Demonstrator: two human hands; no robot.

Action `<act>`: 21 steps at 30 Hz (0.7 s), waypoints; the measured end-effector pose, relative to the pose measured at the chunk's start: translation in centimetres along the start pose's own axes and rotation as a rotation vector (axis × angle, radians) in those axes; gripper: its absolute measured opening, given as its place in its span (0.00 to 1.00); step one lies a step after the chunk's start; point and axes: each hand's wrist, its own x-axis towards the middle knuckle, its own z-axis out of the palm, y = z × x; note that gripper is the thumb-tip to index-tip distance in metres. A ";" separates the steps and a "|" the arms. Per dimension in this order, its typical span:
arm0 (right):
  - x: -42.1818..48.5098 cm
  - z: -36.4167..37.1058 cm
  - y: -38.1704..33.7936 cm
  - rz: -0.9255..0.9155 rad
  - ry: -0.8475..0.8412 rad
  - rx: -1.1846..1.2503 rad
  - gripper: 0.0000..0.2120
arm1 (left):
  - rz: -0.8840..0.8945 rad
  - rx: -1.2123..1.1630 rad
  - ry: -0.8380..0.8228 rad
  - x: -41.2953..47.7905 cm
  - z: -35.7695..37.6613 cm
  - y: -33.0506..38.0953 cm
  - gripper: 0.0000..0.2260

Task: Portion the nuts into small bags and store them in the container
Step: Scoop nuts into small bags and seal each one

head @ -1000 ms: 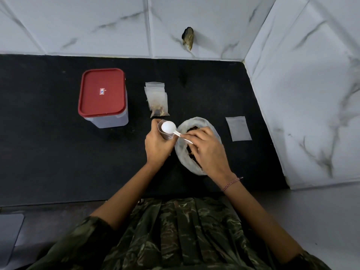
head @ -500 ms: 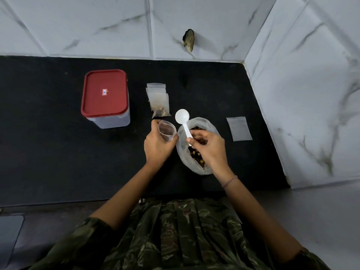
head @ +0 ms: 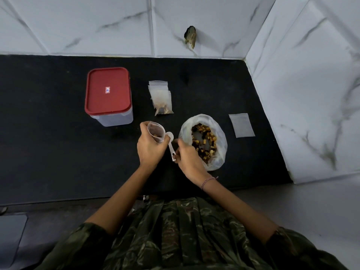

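My left hand [head: 150,149] grips a small clear bag [head: 155,132] with its mouth held open; a few nuts show inside. In my right hand [head: 188,159] I pinch the handle of a white plastic spoon [head: 171,145], whose bowl sits at the bag's mouth. To the right lies a large open plastic bag of mixed nuts [head: 203,141] on the black counter [head: 48,152]. Filled small bags [head: 161,100] lie stacked behind my hands. A clear container with a shut red lid [head: 108,91] stands at the back left.
One empty flat small bag [head: 241,125] lies to the right of the nut bag, near the marble side wall [head: 311,114]. A tiled wall runs along the back of the counter. The counter's front edge is just in front of my body.
My right hand left the nut bag and moved left, swinging the spoon from upright above the nut bag down to the small bag's mouth. The nuts in the large bag are now uncovered.
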 end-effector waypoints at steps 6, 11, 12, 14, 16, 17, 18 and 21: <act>0.1 0.7 -0.1 -0.019 -0.053 -0.177 0.11 | 0.013 -0.026 -0.008 0.0 -0.4 0.1 0.24; -0.1 0.8 -0.6 -0.048 -0.066 -0.305 0.11 | 0.022 -0.049 -0.020 0.2 -0.5 -0.1 0.23; -0.1 0.8 -0.7 -0.056 -0.074 -0.315 0.11 | 0.023 -0.052 -0.019 0.3 -0.6 -0.1 0.23; -0.2 0.6 -0.9 -0.058 -0.081 -0.319 0.12 | 0.033 -0.056 -0.021 0.4 -0.7 0.0 0.24; -0.3 0.3 -1.1 -0.041 -0.060 -0.321 0.12 | 0.036 -0.058 -0.028 0.6 -0.8 0.0 0.24; -0.4 0.1 -1.1 -0.026 -0.042 -0.327 0.13 | 0.033 -0.058 -0.033 0.7 -0.9 0.0 0.24; -0.4 -0.2 -1.1 -0.012 -0.019 -0.335 0.13 | 0.031 -0.060 -0.037 0.8 -0.9 0.0 0.24; 0.0 -0.8 -1.2 0.018 0.034 -0.267 0.17 | 0.031 -0.079 -0.054 1.1 -0.9 0.1 0.26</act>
